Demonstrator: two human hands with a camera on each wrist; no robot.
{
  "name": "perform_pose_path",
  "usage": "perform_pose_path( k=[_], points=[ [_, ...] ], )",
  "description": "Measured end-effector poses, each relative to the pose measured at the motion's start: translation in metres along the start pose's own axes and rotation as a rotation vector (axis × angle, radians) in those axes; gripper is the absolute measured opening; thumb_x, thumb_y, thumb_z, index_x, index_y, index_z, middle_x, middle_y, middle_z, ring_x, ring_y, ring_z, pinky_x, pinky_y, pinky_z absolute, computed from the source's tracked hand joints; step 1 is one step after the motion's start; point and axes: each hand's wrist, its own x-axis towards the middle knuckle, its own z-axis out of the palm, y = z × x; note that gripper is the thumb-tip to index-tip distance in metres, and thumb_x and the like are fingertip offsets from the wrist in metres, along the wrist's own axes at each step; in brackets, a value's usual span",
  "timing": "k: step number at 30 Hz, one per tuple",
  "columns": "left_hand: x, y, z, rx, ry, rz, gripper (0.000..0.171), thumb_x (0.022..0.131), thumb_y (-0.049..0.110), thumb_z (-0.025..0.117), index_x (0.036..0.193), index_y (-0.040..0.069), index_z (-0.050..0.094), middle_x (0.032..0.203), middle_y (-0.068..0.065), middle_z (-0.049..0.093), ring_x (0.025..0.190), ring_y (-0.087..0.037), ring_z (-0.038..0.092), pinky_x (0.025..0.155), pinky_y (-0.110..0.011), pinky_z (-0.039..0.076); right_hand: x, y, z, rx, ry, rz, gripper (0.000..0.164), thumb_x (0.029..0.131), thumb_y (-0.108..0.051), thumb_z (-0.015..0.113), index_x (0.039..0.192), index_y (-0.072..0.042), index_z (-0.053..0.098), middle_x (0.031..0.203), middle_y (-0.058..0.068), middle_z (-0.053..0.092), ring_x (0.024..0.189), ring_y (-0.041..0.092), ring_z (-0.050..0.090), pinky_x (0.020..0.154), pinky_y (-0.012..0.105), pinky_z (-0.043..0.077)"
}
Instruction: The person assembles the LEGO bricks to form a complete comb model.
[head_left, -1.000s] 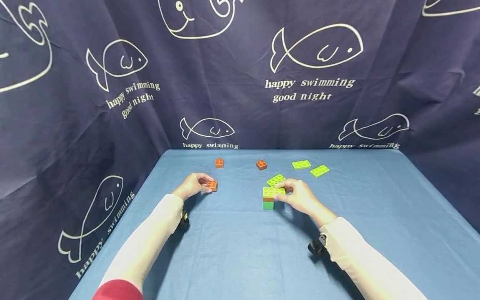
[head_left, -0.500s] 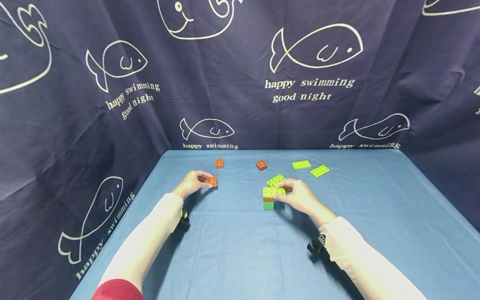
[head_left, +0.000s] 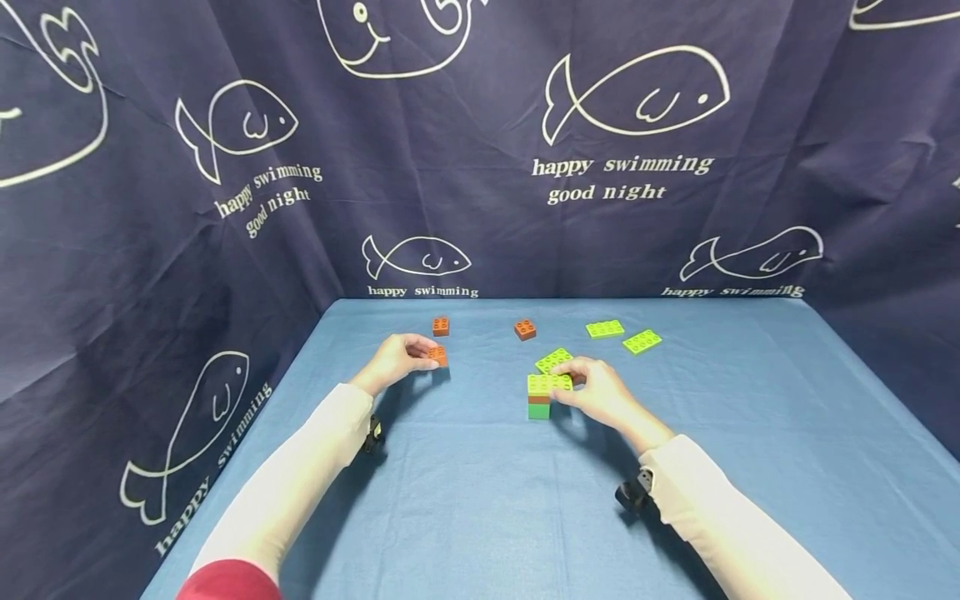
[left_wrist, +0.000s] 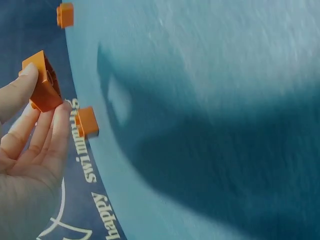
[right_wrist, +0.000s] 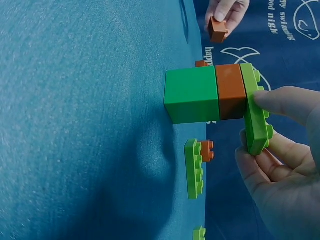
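Observation:
My left hand (head_left: pixel 395 362) pinches an orange toy brick (left_wrist: pixel 44 82) between thumb and fingers, lifted off the blue table. Its hollow underside partly shows in the left wrist view. My right hand (head_left: pixel 596 392) grips the lime plate (right_wrist: pixel 255 112) that tops a small stack, thumb on one side and fingers on the other. Beneath that plate sit an orange brick (right_wrist: pixel 230 92) and, at the bottom, a green block (right_wrist: pixel 192 95). The plate overhangs the stack toward my right hand. Just behind the stack lies another lime plate (head_left: pixel 554 360).
Two more orange bricks, a left one (head_left: pixel 440 326) and a middle one (head_left: pixel 525 329), lie toward the table's back. Two lime plates, one farther back (head_left: pixel 604 329) and one nearer (head_left: pixel 642 341), lie back right. A dark fish-print curtain (head_left: pixel 495 225) rises behind the table (head_left: pixel 465 500).
My left hand has raised the orange brick and carried it slightly right and away from me. The right hand keeps its grip on the lime plate, and the stack stays put.

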Motion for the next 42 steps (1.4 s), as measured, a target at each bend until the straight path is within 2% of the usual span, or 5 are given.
perform_pose_path(
  k=[9,17,23,30,42],
  points=[
    [-0.002,0.014,0.013,-0.013,-0.016,0.032,0.036,0.081,0.018,0.079,0.114,0.009,0.070,0.107,-0.010,0.071,0.099,-0.022,0.065,0.089,-0.036,0.054,-0.002,-0.001,-0.001,0.016,-0.025,0.012,0.035,0.081,-0.016,0.077,0.113,-0.001,0.068,0.107,0.016,0.068,0.095,0.030,0.065,0.086,0.048,0.052],
    [0.002,0.026,0.013,-0.086,-0.029,0.033,0.038,0.081,0.015,0.079,0.117,0.008,0.068,0.114,-0.011,0.070,0.103,-0.024,0.064,0.090,-0.034,0.054,-0.002,0.000,-0.001,0.020,-0.001,-0.004,0.036,0.081,-0.016,0.077,0.112,-0.001,0.069,0.105,0.016,0.068,0.093,0.030,0.066,0.085,0.046,0.053],
    [-0.001,0.032,0.016,-0.131,-0.029,0.024,0.039,0.080,0.014,0.079,0.118,0.007,0.068,0.113,-0.012,0.070,0.105,-0.024,0.064,0.091,-0.034,0.054,-0.003,0.001,0.000,0.031,-0.016,0.010,0.038,0.081,-0.017,0.077,0.114,-0.001,0.068,0.106,0.015,0.068,0.094,0.029,0.065,0.085,0.044,0.053],
    [-0.004,0.042,0.024,-0.156,-0.010,0.061,0.039,0.080,0.012,0.079,0.116,0.005,0.069,0.112,-0.014,0.071,0.103,-0.024,0.065,0.092,-0.033,0.054,-0.003,0.003,0.002,0.036,-0.011,0.013,0.039,0.080,-0.017,0.078,0.115,-0.002,0.068,0.109,0.015,0.067,0.095,0.029,0.066,0.086,0.045,0.053],
    [-0.003,0.050,0.034,-0.175,-0.035,0.126,0.038,0.081,0.013,0.078,0.117,0.006,0.069,0.113,-0.013,0.070,0.101,-0.021,0.066,0.092,-0.032,0.054,-0.002,0.003,0.004,0.064,0.004,0.004,0.036,0.080,-0.015,0.078,0.113,-0.003,0.069,0.108,0.016,0.068,0.095,0.031,0.067,0.086,0.045,0.054]
  ],
)
